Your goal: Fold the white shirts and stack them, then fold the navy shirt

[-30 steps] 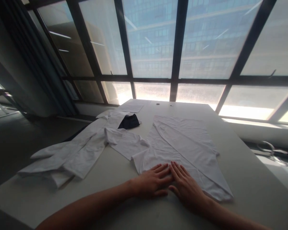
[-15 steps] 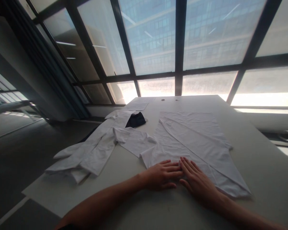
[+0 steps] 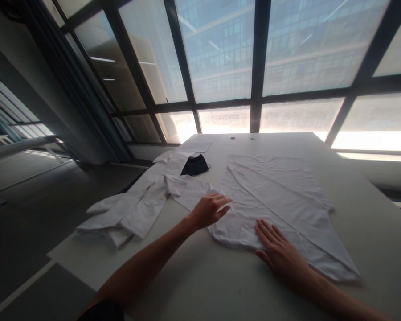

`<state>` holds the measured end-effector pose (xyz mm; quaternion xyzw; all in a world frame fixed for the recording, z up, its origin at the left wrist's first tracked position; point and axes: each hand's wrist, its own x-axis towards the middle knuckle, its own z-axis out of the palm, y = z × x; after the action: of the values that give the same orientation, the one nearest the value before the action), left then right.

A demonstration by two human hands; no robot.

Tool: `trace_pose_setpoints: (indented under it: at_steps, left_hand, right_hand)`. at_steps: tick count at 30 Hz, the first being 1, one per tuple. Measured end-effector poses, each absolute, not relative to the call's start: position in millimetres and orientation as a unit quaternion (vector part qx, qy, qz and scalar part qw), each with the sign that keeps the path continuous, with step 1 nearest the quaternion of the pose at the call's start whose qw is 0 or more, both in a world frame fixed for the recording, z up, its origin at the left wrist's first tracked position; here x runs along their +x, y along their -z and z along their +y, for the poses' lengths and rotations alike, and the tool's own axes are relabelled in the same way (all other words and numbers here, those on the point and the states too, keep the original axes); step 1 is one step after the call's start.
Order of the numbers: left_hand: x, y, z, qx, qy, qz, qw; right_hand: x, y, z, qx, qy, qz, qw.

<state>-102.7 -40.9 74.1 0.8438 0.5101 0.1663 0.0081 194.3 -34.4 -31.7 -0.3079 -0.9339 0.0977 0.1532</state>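
Note:
A white garment, which looks like a shirt, lies spread on the white table with a long diagonal fold across it. One part of it, like a sleeve, reaches out to the left. My right hand rests flat on the garment's near edge, fingers stretched out. Over the left part of the cloth is my left hand, its fingers extended and the thumb apart. Whether its fingertips touch the fabric, I cannot tell. Neither hand grips anything.
Another rumpled white garment lies along the table's left side. Beside it sits a dark folded cloth. White sheets and two small round objects are at the far end. Tall windows stand beyond the table.
My left hand has moved away from the right hand, leftward and farther from me across the cloth. My right hand stays flat on the near edge. The view has shifted slightly.

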Motion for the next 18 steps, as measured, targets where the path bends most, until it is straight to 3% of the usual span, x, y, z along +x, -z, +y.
trace_pose_setpoints:
  at_steps: [5, 9, 12, 18]
  left_hand:
    - [-182, -99, -13, 0.733, -0.133, 0.667, -0.028]
    - [-247, -98, -3, 0.632, 0.002, 0.775, 0.011]
    - [-274, -88, -3, 0.611, 0.079, 0.786, 0.051]
    - [-283, -70, -2, 0.601, 0.102, 0.792, 0.030]
  right_hand:
    - [195, 30, -34, -0.308, -0.090, -0.937, 0.136]
    - [195, 30, -33, -0.309, -0.082, -0.939, 0.130]
    - [195, 31, -34, -0.308, -0.082, -0.938, 0.136]
    - [195, 34, -34, -0.312, -0.086, -0.937, 0.134]
